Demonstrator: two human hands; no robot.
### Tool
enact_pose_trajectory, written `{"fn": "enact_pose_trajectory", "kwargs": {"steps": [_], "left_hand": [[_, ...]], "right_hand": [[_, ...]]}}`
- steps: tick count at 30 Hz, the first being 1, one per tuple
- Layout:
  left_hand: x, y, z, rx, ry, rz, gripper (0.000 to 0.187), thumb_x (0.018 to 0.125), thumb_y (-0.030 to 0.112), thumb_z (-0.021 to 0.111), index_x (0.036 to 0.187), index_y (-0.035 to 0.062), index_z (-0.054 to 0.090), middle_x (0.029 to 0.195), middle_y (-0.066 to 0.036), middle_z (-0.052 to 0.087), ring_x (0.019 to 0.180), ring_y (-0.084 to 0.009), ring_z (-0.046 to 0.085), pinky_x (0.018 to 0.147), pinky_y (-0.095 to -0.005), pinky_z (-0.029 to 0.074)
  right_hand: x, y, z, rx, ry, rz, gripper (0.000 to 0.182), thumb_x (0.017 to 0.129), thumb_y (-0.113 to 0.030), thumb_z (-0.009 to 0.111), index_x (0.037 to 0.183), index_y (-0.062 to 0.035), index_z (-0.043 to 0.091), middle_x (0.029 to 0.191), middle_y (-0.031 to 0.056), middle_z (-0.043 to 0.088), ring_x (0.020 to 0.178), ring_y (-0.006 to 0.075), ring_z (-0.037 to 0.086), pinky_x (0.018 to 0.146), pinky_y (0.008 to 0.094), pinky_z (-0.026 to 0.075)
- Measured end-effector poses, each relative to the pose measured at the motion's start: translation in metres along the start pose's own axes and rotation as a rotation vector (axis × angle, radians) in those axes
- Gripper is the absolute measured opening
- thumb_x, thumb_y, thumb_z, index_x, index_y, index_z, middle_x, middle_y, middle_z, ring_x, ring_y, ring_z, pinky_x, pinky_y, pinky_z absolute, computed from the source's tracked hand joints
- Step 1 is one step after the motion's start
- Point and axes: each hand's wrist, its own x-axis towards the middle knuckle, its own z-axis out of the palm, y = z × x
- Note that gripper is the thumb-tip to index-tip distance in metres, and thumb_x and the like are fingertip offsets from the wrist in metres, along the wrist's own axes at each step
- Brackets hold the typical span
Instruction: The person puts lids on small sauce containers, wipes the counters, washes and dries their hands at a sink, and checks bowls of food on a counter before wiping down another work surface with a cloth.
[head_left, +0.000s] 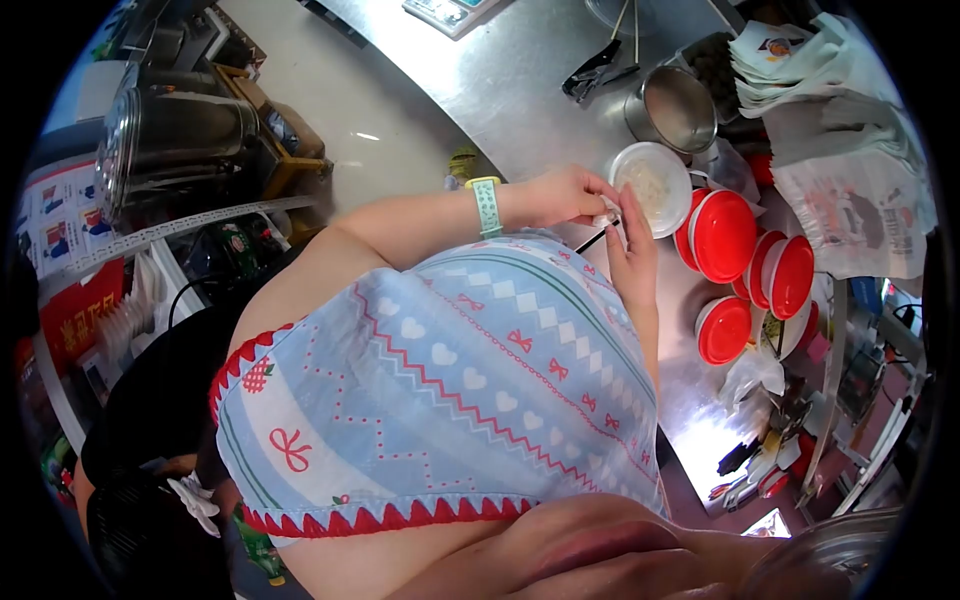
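Observation:
My left hand (575,196), with a pale green watch (486,206) at the wrist, has its fingers pinched on a small white piece (606,214). My right hand (636,250) meets it at the fingertips, its fingers closed around something I cannot make out. A thin dark stick (594,240) shows just below the fingertips. Right beside both hands, a round white bowl (652,188) holds pale contents. The patterned blue apron (470,370) lies below them.
Several red-lidded containers (725,236) stand right of the bowl. Behind it are a metal pot (672,108), a black tool (594,74) and a stack of plastic bags (850,200). A scale (450,12) sits on the metal table (500,100). A large steel vessel (175,140) is at left.

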Motion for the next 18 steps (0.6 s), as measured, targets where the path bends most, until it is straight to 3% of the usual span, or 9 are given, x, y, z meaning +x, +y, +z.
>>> {"fn": "enact_pose_trajectory", "kwargs": {"steps": [1,2,4,8,10,12,14,17,18], "left_hand": [[0.000,-0.002,-0.005,0.273,0.005,0.026,0.041,0.088,0.007,0.059,0.128,0.0042,0.056,0.116,-0.011,0.060,0.093,-0.0152,0.062,0.078,-0.0250,0.053],[0.001,-0.009,-0.015,0.275,0.006,0.028,0.041,0.088,0.007,0.059,0.128,0.0042,0.056,0.116,-0.011,0.060,0.093,-0.0152,0.062,0.078,-0.0250,0.053],[0.005,-0.030,-0.049,0.825,0.385,0.628,0.044,0.084,0.004,0.057,0.128,0.0042,0.055,0.125,-0.018,0.052,0.093,-0.0217,0.062,0.079,-0.0316,0.053],[0.011,-0.030,-0.155,1.197,0.896,0.650,0.049,0.082,-0.002,0.050,0.130,0.0060,0.051,0.132,-0.025,0.041,0.102,-0.0384,0.059,0.089,-0.0385,0.050],[0.028,-0.002,-0.197,1.298,1.010,0.682,0.044,0.085,0.002,0.049,0.129,0.0080,0.051,0.129,-0.022,0.049,0.116,-0.0393,0.051,0.096,-0.0428,0.045],[0.048,0.034,-0.235,1.428,1.014,0.623,0.039,0.089,0.003,0.045,0.127,0.0076,0.051,0.131,-0.020,0.049,0.120,-0.0375,0.049,0.098,-0.0423,0.044],[0.071,0.058,-0.267,1.599,1.098,0.729,0.042,0.085,0.000,0.049,0.126,0.0066,0.053,0.124,-0.021,0.055,0.110,-0.0384,0.056,0.094,-0.0420,0.047],[0.086,0.077,-0.284,1.647,0.996,0.375,0.027,0.087,0.010,0.050,0.110,0.0089,0.064,0.107,-0.017,0.063,0.107,-0.0357,0.057,0.093,-0.0415,0.046],[0.084,0.078,-0.284,1.645,1.012,0.375,0.027,0.087,0.010,0.050,0.110,0.0089,0.064,0.107,-0.017,0.063,0.107,-0.0357,0.057,0.093,-0.0415,0.046]], "right_hand": [[-0.002,0.003,0.000,0.016,-0.038,0.028,0.047,0.091,-0.003,0.053,0.138,-0.0018,0.046,0.148,0.0191,0.036,0.132,0.0322,0.043,0.108,0.0391,0.034],[-0.005,0.005,0.000,0.016,-0.037,0.025,0.047,0.091,-0.003,0.053,0.138,-0.0018,0.046,0.148,0.0191,0.036,0.132,0.0322,0.043,0.108,0.0391,0.034],[-0.014,0.010,0.000,0.189,-0.020,0.086,0.043,0.093,-0.002,0.050,0.135,-0.0010,0.048,0.143,0.0177,0.044,0.122,0.0272,0.053,0.103,0.0355,0.040],[-0.035,0.025,0.001,0.218,0.071,0.110,0.037,0.095,-0.002,0.046,0.132,0.0000,0.052,0.137,0.0153,0.049,0.113,0.0221,0.058,0.098,0.0318,0.044],[-0.048,0.029,0.000,0.296,0.124,0.223,0.035,0.096,-0.002,0.043,0.130,0.0008,0.053,0.133,0.0142,0.053,0.110,0.0208,0.059,0.097,0.0313,0.044],[-0.053,0.027,0.000,0.330,0.120,0.277,0.034,0.097,-0.002,0.043,0.129,0.0015,0.054,0.130,0.0141,0.055,0.108,0.0201,0.059,0.096,0.0310,0.044],[-0.058,0.028,0.001,0.364,0.110,0.314,0.033,0.097,-0.003,0.042,0.128,0.0022,0.054,0.127,0.0140,0.057,0.106,0.0194,0.060,0.095,0.0307,0.045],[-0.061,0.028,0.004,0.425,0.096,0.327,0.032,0.099,-0.005,0.042,0.127,0.0031,0.054,0.121,0.0143,0.060,0.104,0.0195,0.060,0.095,0.0312,0.045],[-0.061,0.023,0.005,0.454,0.108,0.353,0.032,0.099,-0.006,0.042,0.127,0.0035,0.054,0.120,0.0144,0.061,0.104,0.0198,0.060,0.095,0.0317,0.045]]}}
